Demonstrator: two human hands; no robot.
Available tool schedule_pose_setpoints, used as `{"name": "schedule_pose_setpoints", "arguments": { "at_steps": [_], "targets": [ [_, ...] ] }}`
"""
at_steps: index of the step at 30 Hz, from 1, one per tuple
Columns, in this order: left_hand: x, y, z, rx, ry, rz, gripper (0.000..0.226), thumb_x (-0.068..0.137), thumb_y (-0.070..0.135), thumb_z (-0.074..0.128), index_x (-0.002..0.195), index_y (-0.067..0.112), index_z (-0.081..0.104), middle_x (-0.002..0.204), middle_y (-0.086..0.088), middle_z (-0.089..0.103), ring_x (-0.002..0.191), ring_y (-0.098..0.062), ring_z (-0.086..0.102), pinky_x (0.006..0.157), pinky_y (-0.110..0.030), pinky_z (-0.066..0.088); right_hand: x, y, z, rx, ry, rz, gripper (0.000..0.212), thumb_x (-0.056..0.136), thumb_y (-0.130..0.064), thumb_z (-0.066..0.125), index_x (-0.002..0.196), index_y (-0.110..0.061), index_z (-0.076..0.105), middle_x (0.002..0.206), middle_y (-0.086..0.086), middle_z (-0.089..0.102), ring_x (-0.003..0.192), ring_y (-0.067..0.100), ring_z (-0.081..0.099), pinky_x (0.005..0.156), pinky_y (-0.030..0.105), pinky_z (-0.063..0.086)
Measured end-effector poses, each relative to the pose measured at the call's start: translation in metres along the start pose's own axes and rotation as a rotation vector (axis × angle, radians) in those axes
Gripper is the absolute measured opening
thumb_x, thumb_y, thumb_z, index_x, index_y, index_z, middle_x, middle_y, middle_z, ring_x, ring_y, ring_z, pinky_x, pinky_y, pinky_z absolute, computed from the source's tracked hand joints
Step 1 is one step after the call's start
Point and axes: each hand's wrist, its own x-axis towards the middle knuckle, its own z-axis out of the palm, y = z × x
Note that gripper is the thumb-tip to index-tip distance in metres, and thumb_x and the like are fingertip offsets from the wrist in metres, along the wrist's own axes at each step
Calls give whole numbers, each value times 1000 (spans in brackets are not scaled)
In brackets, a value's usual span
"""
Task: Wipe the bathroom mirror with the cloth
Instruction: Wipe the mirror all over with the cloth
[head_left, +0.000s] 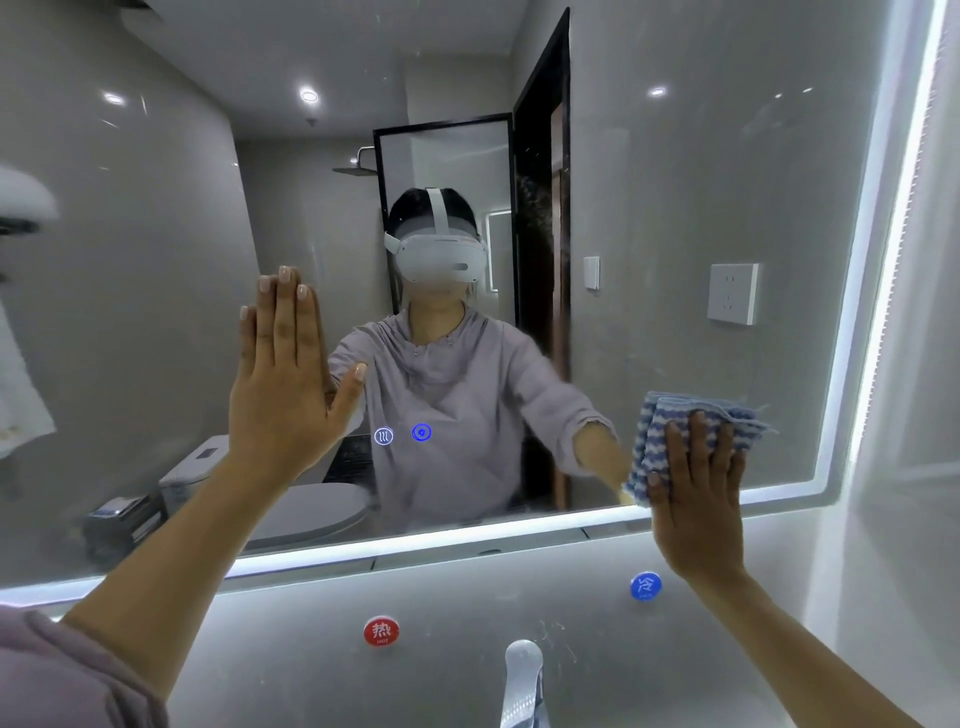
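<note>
— Left hand (284, 395) first?
— Lies flat on the large rectangular bathroom mirror with the lit white border (156, 312), left of its middle. Fingers straight and together, thumb spread, holding nothing.
— And the right hand (696, 499)?
— Presses the folded blue-and-white striped cloth (675, 421) against the glass at the mirror's lower right corner. Fingers straight and spread over the fabric, heel of the palm across the glowing bottom edge.
— Where exactly on the mirror?
— Sticks out above and left of the fingers, just inside the lit border.
— Anything else by the mirror?
— Two small glowing round icons (402, 434) low on the glass between the hands. Below the mirror, a round red hot-water marker (381, 631) and a round blue cold-water marker (645, 586) on the grey wall (467, 597). Lower still, between them, a chrome tap (522, 670).
</note>
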Motion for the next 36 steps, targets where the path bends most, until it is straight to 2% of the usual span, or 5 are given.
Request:
{"name": "schedule_pose_setpoints", "arguments": {
  "at_steps": [3, 8, 15, 22, 36],
  "targets": [
    [0, -1, 1, -5, 10, 5, 81, 98, 54, 21, 149, -8, 8, 158, -26, 6, 148, -37, 4, 122, -45, 1, 1, -11, 2, 12, 11, 57, 68, 97, -31, 30, 153, -14, -3, 161, 9, -10, 146, 42, -1, 116, 61, 6],
    [0, -1, 4, -26, 49, 17, 80, 98, 52, 25, 149, -7, 9, 158, -26, 8, 148, -38, 5, 122, -45, 1, 7, -44, 2, 66, -50, 126, 61, 101, -42, 13, 152, -9, 5, 161, 10, -11, 147, 39, -5, 118, 57, -1],
    [0, -2, 6, -29, 63, 21, 80, 98, 53, 24, 150, -5, 7, 159, -24, 6, 149, -35, 2, 122, -45, 2, 23, -107, 4, 92, -39, 16, 61, 101, -44, 10, 153, -15, -5, 161, 10, -13, 147, 39, -2, 118, 56, 1],
    [-1, -2, 6, -68, 66, 10, 81, 97, 51, 28, 150, -6, 10, 160, -23, 6, 149, -32, 1, 122, -45, 1, 59, -150, -5, 51, -58, -192, 55, 102, -42, 14, 154, -22, 8, 161, 5, 2, 148, 36, 6, 118, 55, 5],
    [0, -1, 3, -95, 70, 19, 80, 97, 50, 30, 150, -6, 10, 159, -23, 8, 149, -34, 3, 122, -46, 3, 75, -111, -15, -85, -38, -353, 60, 100, -45, 26, 154, -29, 3, 162, -3, -6, 149, 29, -1, 120, 48, 0]
  ]
}}
